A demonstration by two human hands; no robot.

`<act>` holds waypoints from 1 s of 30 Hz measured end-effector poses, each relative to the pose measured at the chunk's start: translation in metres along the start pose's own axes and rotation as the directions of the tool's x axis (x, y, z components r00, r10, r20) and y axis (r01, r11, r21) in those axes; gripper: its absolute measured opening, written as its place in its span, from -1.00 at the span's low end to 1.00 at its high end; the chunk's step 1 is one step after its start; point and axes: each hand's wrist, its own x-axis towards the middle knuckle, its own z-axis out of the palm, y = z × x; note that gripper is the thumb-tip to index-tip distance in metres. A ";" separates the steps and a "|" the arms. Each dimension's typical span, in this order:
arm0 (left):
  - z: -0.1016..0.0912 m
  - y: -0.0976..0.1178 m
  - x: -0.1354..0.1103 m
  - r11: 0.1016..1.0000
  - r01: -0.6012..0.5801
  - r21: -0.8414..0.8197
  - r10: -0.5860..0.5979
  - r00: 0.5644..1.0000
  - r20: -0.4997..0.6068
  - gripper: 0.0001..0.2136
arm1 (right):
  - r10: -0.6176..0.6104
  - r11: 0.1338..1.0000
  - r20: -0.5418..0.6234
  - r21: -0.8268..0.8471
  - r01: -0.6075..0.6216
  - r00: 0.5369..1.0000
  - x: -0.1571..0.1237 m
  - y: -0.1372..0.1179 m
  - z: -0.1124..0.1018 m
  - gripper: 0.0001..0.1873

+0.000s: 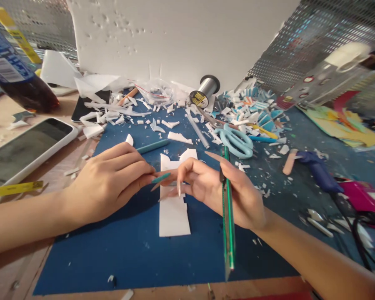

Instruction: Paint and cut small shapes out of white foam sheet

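Note:
My left hand (112,183) is closed in a pinch on a small thin teal piece (161,178), above the blue mat. The extended fingertips of my right hand (203,183) meet that piece from the other side. A green utility knife (228,221) is tucked between the thumb and palm of my right hand, its lower end pointing toward me. Beneath the fingers lies a white notched sheet (175,218), partly hidden by them. Just beyond my left hand a teal stick (153,146) rests on the mat.
White scraps (178,136) litter the mat (125,258). Light-blue-handled scissors (237,141) and a wire spool (206,91) lie farther back. Phones, including a white-cased phone (28,150), and a dark drink bottle (28,83) are left. A blue glue gun (320,171) lies right.

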 end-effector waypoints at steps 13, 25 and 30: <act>-0.013 -0.014 0.008 0.968 0.244 0.060 -0.219 0.938 -0.268 -0.82 | 0.083 0.977 -0.153 0.207 -0.050 0.985 0.004 -0.017 -0.010 -0.41; -0.011 -0.047 0.011 0.727 0.666 -0.167 -0.682 0.672 -0.288 -0.48 | -0.468 0.875 -0.569 -0.407 0.263 0.676 0.007 -0.013 -0.060 -0.40; -0.006 -0.026 0.000 0.967 0.230 0.112 -0.217 0.969 -0.117 -0.40 | -0.555 0.794 -0.489 -0.552 0.254 0.673 0.004 -0.008 -0.042 -0.55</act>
